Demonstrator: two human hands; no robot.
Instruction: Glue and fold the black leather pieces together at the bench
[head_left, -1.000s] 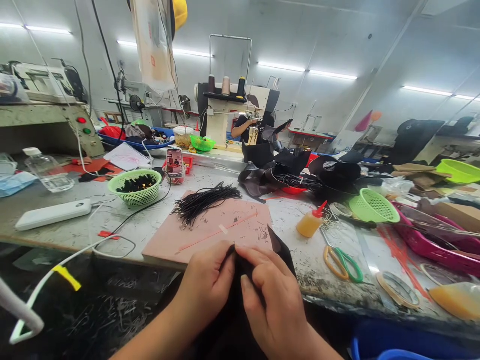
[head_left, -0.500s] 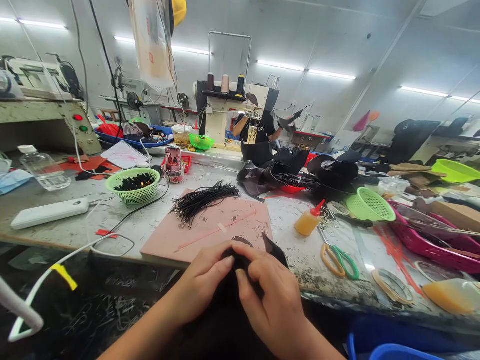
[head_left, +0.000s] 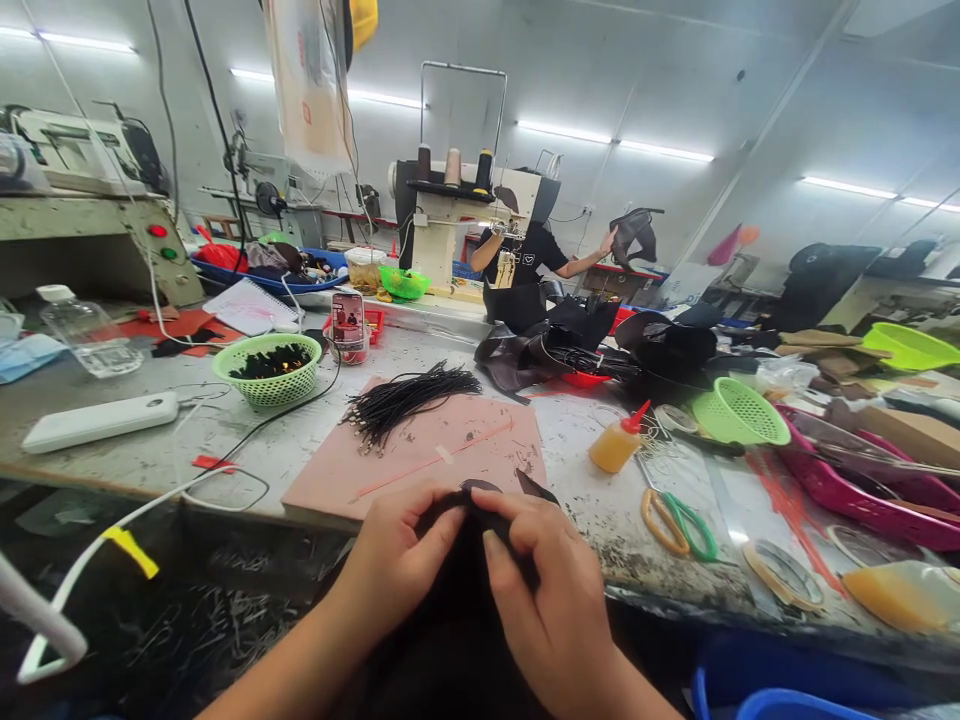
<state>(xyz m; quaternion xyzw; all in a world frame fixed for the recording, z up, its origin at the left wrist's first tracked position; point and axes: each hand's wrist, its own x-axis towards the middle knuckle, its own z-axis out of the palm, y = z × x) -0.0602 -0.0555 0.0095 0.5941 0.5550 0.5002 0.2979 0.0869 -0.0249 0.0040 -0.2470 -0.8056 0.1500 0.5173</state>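
My left hand (head_left: 409, 545) and my right hand (head_left: 544, 560) meet at the front edge of the table, both pinching a dark piece of leather (head_left: 474, 490). Thumbs and forefingers press its edge from either side; most of the piece is hidden by my fingers or lost against dark clothing below. One pointed corner of it sticks out beyond my right hand. Just past my fingers lies a pinkish board (head_left: 487, 440), with a bundle of thin black cords (head_left: 409, 400) on its far part.
Right of the board are a glue bottle (head_left: 619, 440) with a red tip, scissors (head_left: 679, 522) and a tape roll (head_left: 784, 572). A green basket (head_left: 274, 390) of black pieces and a white power bank (head_left: 101, 422) stand left. Behind, a person (head_left: 532, 255) sits at a sewing machine (head_left: 450, 220).
My hands have shifted slightly while keeping their pinch on the leather piece. Across the table, the other person's arm has swung out to the right, lifting a dark piece.
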